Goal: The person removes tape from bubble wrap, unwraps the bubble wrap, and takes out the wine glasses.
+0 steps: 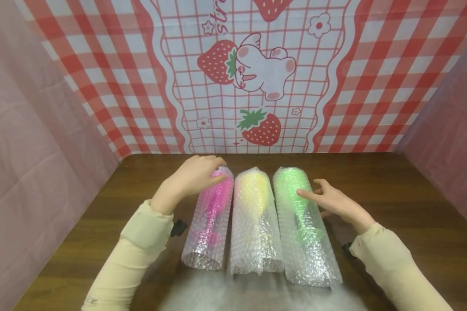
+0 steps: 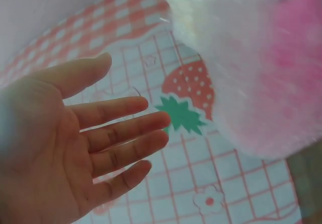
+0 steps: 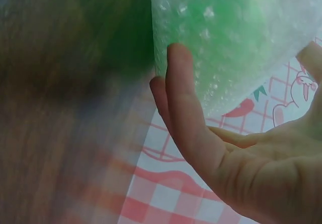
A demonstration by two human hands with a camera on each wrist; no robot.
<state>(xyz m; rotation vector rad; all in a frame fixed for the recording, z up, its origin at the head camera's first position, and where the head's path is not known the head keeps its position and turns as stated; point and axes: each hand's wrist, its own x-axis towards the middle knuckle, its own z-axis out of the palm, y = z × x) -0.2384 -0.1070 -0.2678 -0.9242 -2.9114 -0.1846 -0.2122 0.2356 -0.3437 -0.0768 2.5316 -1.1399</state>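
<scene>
Three stemmed goblets in bubble wrap lie side by side on the table: a pink goblet [image 1: 218, 196] at left, a yellow goblet [image 1: 258, 194] in the middle, a green goblet [image 1: 295, 185] at right. My left hand [image 1: 196, 172] is over the upper left of the pink bundle. In the left wrist view its fingers are straight and spread, with nothing in the palm. Beside the green bundle, my right hand [image 1: 334, 203] has its thumb over the wrap and its other fingers along the right side. The right wrist view shows those fingers extended against the bubble wrap [image 3: 221, 48].
The goblets lie on a brown wooden table [image 1: 404, 194]. Behind it hangs a red and white checked cloth [image 1: 140, 95] with strawberries, and pink curtains [image 1: 43, 151] flank both sides. A whitish translucent sheet [image 1: 257, 296] covers the near edge.
</scene>
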